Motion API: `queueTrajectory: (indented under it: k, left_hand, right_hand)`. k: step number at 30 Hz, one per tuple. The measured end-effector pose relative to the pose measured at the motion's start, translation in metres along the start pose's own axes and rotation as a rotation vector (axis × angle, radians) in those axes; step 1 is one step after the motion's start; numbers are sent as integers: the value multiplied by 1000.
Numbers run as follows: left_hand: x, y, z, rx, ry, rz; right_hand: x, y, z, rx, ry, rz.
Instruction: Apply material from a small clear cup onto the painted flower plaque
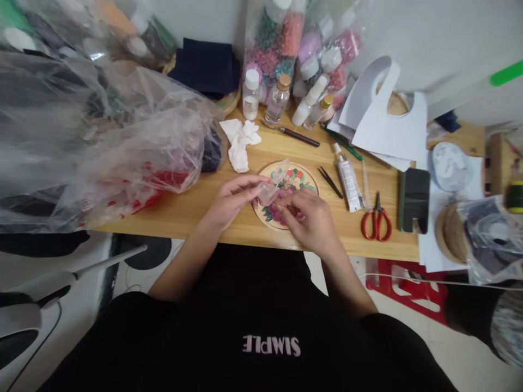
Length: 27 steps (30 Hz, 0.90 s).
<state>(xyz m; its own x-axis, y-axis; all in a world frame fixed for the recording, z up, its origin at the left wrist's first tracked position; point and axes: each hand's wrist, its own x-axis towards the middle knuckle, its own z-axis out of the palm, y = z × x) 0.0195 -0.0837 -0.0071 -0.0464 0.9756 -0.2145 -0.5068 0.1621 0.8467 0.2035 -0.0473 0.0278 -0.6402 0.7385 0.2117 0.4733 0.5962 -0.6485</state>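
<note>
A round wooden disc (302,175) with a colourful flower design lies on the wooden table (188,209) in front of me. My left hand (232,198) pinches a small clear plastic bag (269,190) just above the disc's left edge. Fingers of my right hand (308,220) are bent together at the bag's right side, over the lower part of the disc. Whether the right hand holds anything small I cannot make out.
A big crumpled plastic bag (90,136) fills the table's left. A white tissue (239,142), small bottles (278,98), a brush (296,134), tweezers (330,182), a glue tube (348,177), red scissors (376,220), a phone (414,200) and paper cut-outs (384,120) surround the disc.
</note>
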Motion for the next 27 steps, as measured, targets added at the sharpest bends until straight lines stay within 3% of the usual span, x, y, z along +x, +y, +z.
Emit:
queueTrajectory:
  k: [3,10,21,27]
  left_hand:
    - [0,0,0,5,-14,0]
    - [0,3,2,9,-10,-17]
    - [3,0,-1,-9,-21,-16]
    - [2,1,-1,8,-17,-32]
  right_hand:
    - [-1,-3,2,119,-7,86]
    - [-10,-4,-3,250,126,181]
    - [-34,14,-1,-50,59,-6]
    - [-33,15,6,-61,36,4]
